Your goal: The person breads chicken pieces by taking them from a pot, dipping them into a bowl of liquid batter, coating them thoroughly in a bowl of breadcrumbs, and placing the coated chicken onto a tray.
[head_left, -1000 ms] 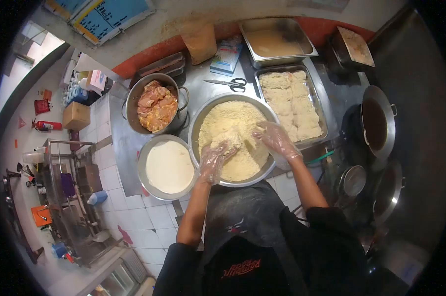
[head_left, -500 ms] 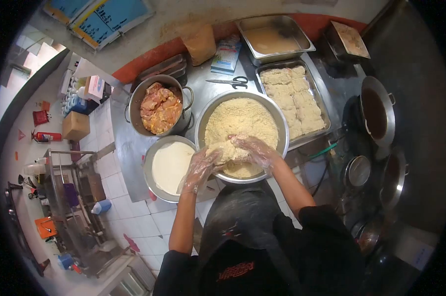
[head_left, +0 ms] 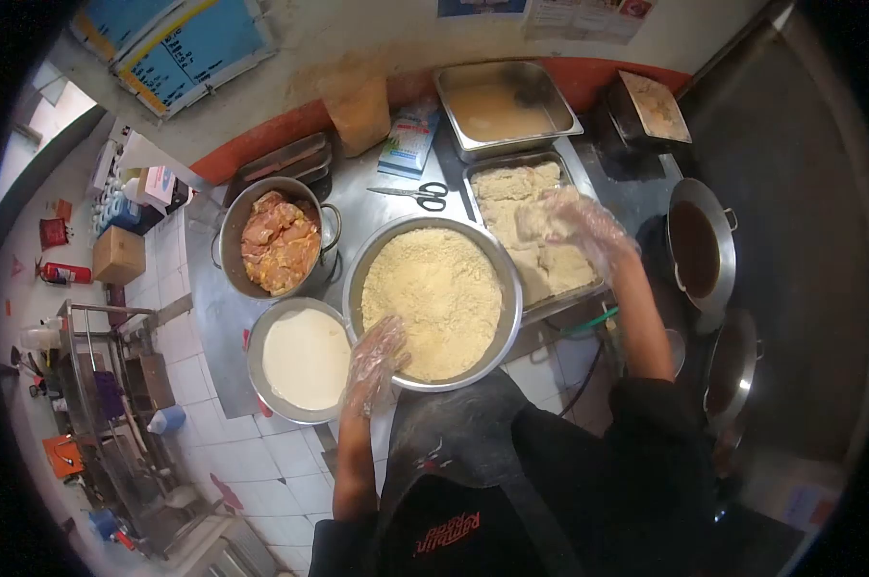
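My right hand [head_left: 593,231], in a clear plastic glove, is over the metal tray [head_left: 559,313] and grips a breaded chicken piece [head_left: 540,219]. Several other pale coated pieces lie side by side in that tray. At the lower left rim of the large metal bowl [head_left: 514,327], my gloved left hand [head_left: 377,354] has its fingers loosely extended over the breading [head_left: 434,298] and holds nothing. A smaller bowl of creamy white batter [head_left: 307,356] sits just left of that hand. Raw chicken pieces [head_left: 281,240] fill a two-handled pot [head_left: 225,216] behind the batter.
Scissors [head_left: 420,194] lie on the steel table behind the bowl, near a blue and white packet [head_left: 409,142]. A deep pan of cloudy liquid [head_left: 502,113] stands at the back. To the right, two woks [head_left: 699,240] hold dark liquid. A green hose end [head_left: 591,320] lies below the tray.
My right hand has gone from the breading bowl to the tray, carrying the breaded chicken piece. My left hand has let go of it and stays by the bowl's rim. The view has shifted.
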The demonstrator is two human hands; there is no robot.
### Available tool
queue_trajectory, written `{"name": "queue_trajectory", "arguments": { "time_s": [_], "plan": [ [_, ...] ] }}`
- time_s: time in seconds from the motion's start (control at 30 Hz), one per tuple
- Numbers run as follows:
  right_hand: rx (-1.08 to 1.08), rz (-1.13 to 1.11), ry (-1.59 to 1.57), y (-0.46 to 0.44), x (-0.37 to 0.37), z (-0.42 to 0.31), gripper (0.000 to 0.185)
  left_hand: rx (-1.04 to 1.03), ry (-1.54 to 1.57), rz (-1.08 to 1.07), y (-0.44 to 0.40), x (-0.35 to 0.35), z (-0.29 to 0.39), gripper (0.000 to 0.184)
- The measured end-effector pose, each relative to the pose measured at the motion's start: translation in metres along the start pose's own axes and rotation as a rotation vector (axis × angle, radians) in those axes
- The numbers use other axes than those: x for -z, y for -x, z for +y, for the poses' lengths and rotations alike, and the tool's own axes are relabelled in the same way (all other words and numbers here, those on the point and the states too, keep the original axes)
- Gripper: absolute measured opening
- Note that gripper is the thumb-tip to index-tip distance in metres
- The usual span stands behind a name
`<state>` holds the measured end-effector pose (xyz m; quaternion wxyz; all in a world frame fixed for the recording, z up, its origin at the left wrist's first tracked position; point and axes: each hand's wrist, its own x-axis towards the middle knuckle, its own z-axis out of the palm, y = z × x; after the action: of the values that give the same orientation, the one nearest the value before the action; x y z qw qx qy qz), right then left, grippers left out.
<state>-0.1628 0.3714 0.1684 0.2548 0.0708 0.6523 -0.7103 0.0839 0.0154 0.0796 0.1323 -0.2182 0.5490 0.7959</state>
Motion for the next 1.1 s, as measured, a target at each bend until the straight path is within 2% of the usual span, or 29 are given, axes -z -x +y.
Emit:
{"name": "queue_trajectory", "arguments": {
  "time_s": [0.07,0.23,0.3,0.37,0.43,0.47,0.6,0.7,0.77,0.8,0.83,0.9,0.97,1.03,1.1],
  "plan": [
    [-0.017,-0.020,0.017,-0.054,0.044,0.015,0.040,0.002,0.082,0.034,0.001,0.003,-0.014,0.050],
    [-0.060,-0.064,0.031,-0.110,0.051,0.028,0.048,0.066,0.276,0.144,0.002,-0.011,-0.019,0.058],
    [-0.088,-0.157,-0.211,-0.134,0.049,0.052,0.054,0.072,0.272,0.172,0.002,-0.018,-0.019,0.056],
    [-0.113,-0.112,-0.296,-0.145,0.040,0.067,0.059,0.084,0.290,0.199,-0.003,-0.025,-0.020,0.057],
    [-0.197,-0.119,-0.058,-0.181,0.043,0.102,0.055,0.098,0.310,0.229,-0.007,-0.032,-0.020,0.058],
    [-0.204,-0.071,0.060,-0.209,0.059,0.134,0.059,0.091,0.314,0.242,-0.008,-0.035,-0.019,0.059],
    [-0.166,-0.031,0.080,-0.205,0.061,0.131,0.064,0.037,0.326,0.279,-0.008,-0.048,-0.009,0.062],
    [-0.277,-0.091,0.109,-0.203,0.064,0.124,0.068,0.043,0.342,0.295,-0.011,-0.047,-0.012,0.063],
    [-0.202,-0.041,0.176,-0.200,0.061,0.123,0.055,0.059,0.335,0.300,-0.011,-0.052,-0.008,0.062],
    [-0.207,-0.036,0.175,-0.196,0.064,0.119,0.055,0.076,0.329,0.303,-0.011,-0.056,-0.007,0.062],
    [-0.132,-0.090,0.380,-0.194,0.067,0.111,0.050,0.079,0.329,0.304,-0.012,-0.056,-0.009,0.062],
    [-0.056,-0.173,0.588,-0.208,0.072,0.111,0.047,0.055,0.198,0.293,-0.011,-0.055,-0.010,0.060],
    [0.377,-0.149,0.992,-0.236,0.111,0.132,0.049,0.025,0.169,0.275,-0.006,-0.053,-0.005,0.059],
    [0.116,-0.041,1.213,-0.233,0.134,0.111,0.057,-0.016,0.136,0.256,0.000,-0.047,-0.003,0.058],
    [0.141,0.148,1.290,-0.217,0.143,0.097,0.060,-0.141,0.019,0.181,0.004,-0.041,-0.004,0.050]
  ]
}}
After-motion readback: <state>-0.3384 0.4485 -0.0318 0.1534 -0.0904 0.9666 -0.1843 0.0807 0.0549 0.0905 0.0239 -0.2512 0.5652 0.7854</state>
